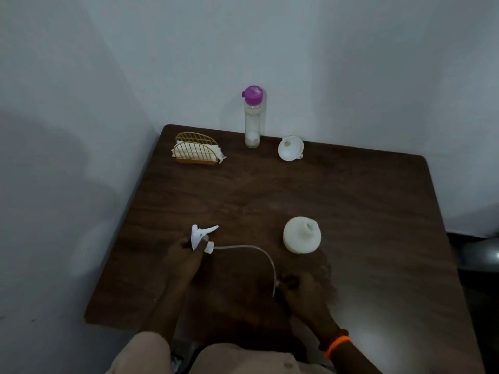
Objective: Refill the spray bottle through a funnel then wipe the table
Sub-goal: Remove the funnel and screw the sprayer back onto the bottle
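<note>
The white spray bottle (302, 235) stands open-necked on the dark wooden table (364, 211), right of centre. Its white trigger head (201, 234) is off the bottle, gripped by my left hand (183, 261) at the table's near left. A clear dip tube (259, 252) curves from the head to my right hand (299, 291), whose fingers pinch the tube's lower end. A white funnel (290, 147) lies tilted at the back, right of a tall clear bottle with a purple cap (253, 117).
A gold wire holder with white napkins (196, 149) stands at the back left corner. Walls close the table in on the left and behind. An orange band (337, 344) circles my right wrist. A dim grey object (483, 252) sits off the right edge.
</note>
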{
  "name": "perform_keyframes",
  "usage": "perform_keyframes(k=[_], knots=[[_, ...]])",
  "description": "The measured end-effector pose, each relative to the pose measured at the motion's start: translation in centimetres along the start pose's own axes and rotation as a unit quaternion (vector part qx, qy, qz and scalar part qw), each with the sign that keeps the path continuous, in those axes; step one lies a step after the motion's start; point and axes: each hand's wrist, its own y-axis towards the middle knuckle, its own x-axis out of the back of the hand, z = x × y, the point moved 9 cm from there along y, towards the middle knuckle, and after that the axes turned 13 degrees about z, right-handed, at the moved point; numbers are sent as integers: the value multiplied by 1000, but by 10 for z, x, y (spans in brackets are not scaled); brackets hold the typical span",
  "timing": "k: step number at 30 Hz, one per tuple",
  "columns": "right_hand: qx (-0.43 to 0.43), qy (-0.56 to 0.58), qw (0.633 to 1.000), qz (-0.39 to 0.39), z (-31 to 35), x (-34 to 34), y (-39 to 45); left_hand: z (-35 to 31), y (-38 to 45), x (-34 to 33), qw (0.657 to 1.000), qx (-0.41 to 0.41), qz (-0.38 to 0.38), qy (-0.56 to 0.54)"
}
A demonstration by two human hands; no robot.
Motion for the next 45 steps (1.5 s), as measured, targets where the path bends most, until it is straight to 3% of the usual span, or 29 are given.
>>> perform_keyframes(k=[8, 12, 17, 25, 28, 34, 39, 45], knots=[[-72, -3, 996, -55, 7, -4, 18, 8, 23, -10, 997, 60, 21, -33], [-96, 39, 993, -55, -4, -6, 16, 17, 29, -14, 988, 88, 48, -119], [-86, 72, 993, -22, -16, -6, 8, 24, 22, -30, 947, 133, 132, -259], [14, 108, 993, -48, 21, 39, -33, -27, -15, 2, 910, -26, 212, -355], [49, 116, 988, -91, 45, 72, -44, -64, -29, 22, 898, -98, 236, -359], [164, 56, 972, -160, 113, 137, -43, -129, -57, 60, 866, -223, 233, -381], [216, 30, 957, -191, 139, 154, -31, -150, -73, 72, 874, -283, 202, -339], [209, 38, 961, -177, 128, 149, -13, -148, -83, 72, 896, -307, 170, -272]])
